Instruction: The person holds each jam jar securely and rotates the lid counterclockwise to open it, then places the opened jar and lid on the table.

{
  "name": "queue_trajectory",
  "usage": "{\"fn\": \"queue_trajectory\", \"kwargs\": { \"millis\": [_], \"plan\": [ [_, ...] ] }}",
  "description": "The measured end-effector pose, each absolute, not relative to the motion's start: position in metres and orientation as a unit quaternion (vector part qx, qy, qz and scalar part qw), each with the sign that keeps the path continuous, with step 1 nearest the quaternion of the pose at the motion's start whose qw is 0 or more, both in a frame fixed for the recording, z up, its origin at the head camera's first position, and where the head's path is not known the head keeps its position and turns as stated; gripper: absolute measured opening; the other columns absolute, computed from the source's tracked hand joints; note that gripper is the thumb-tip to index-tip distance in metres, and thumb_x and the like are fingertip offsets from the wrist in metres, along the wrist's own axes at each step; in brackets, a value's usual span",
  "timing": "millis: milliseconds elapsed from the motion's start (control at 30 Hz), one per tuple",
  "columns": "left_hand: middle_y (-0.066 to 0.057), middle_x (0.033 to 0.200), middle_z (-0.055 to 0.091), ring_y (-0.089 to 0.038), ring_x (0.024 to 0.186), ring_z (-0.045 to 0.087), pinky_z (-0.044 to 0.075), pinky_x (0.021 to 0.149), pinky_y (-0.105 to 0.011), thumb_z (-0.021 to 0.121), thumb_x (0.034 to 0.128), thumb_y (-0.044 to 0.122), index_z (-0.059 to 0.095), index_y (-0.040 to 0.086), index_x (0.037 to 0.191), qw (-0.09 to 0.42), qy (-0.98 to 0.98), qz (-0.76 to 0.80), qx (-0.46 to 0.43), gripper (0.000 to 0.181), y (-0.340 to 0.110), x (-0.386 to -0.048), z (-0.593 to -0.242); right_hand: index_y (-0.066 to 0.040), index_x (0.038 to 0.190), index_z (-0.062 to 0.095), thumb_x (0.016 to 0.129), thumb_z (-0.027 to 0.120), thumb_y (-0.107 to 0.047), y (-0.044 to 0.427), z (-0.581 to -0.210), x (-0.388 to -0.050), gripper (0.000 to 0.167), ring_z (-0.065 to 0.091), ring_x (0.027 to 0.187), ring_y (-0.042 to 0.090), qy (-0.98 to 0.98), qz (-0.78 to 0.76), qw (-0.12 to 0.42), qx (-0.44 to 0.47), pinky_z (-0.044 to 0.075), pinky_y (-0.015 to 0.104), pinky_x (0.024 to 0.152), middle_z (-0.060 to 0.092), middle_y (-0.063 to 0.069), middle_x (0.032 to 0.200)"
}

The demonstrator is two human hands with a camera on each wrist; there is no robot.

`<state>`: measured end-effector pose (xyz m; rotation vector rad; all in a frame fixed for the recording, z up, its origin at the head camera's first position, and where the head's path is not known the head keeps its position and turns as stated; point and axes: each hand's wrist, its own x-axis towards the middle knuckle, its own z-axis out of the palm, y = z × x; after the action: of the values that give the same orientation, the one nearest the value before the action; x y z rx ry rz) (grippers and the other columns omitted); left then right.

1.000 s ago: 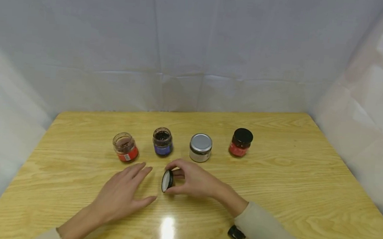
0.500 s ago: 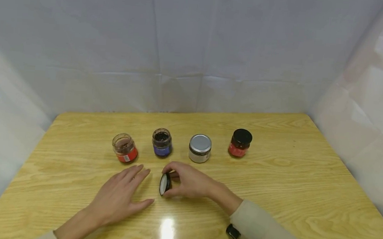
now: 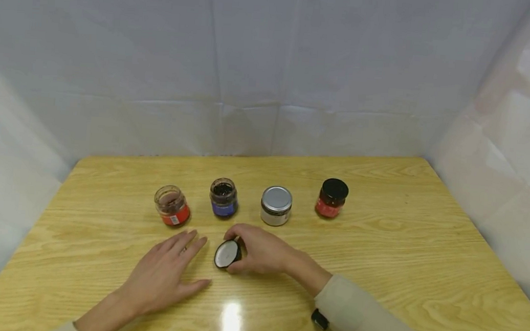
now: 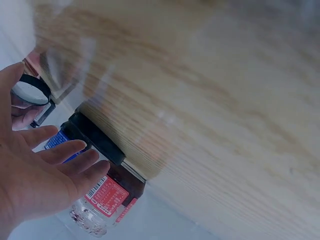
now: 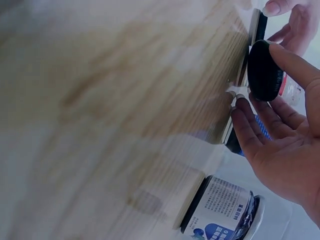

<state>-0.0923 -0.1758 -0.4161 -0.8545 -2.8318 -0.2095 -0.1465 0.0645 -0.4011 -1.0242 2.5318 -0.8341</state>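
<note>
Here the right hand (image 3: 261,250) has the loose black lid (image 3: 227,254) pinched by its rim between thumb and fingers, tilted with the white underside showing, on the near side of the open blue-labelled jar (image 3: 223,198)! Alongside, the left hand (image 3: 160,276) spreads its fingers, gripping nothing, just short of the open red-labelled jar (image 3: 172,208). Handling the lid looks like the step in hand, and the next move seems to call for a steady rim pinch.
</note>
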Motion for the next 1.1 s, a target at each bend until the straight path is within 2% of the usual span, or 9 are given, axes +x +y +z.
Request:
{"fn": "queue_trajectory", "kwargs": {
  "millis": [233, 567, 1100],
  "plan": [
    [-0.018, 0.135, 0.05, -0.036, 0.122, 0.047, 0.042, 0.092, -0.054, 0.06, 0.0825, 0.063, 0.052, 0.009, 0.136, 0.088, -0.951, -0.064, -0.291, 0.076, -0.176, -0.091, -0.416, -0.007, 0.12, 0.057, 0.076, 0.081, -0.026, 0.059, -0.398, -0.146, 0.053, 0.052, 0.097, 0.007, 0.885, -0.255, 0.136, -0.365, 0.042, 0.021, 0.086, 0.059, -0.001, 0.109],
    [-0.017, 0.136, 0.05, -0.036, 0.123, 0.046, 0.042, 0.092, -0.055, 0.059, 0.0841, 0.062, 0.052, 0.011, 0.136, 0.08, -0.952, -0.061, -0.29, 0.073, -0.175, -0.089, -0.414, -0.01, 0.124, 0.057, 0.077, 0.079, -0.03, 0.053, -0.397, -0.142, 0.056, 0.049, 0.105, 0.012, 0.906, -0.188, 0.125, -0.357, 0.04, 0.023, 0.089, 0.056, -0.001, 0.119],
    [-0.018, 0.135, 0.05, -0.037, 0.122, 0.047, 0.042, 0.092, -0.054, 0.062, 0.0824, 0.06, 0.054, 0.009, 0.134, 0.091, -0.952, -0.053, -0.288, 0.073, -0.176, -0.09, -0.416, -0.013, 0.126, 0.059, 0.076, 0.079, -0.035, 0.051, -0.4, -0.143, 0.058, 0.048, 0.103, 0.012, 0.913, -0.175, 0.122, -0.347, 0.041, 0.022, 0.087, 0.054, 0.0, 0.12]
  ]
}}
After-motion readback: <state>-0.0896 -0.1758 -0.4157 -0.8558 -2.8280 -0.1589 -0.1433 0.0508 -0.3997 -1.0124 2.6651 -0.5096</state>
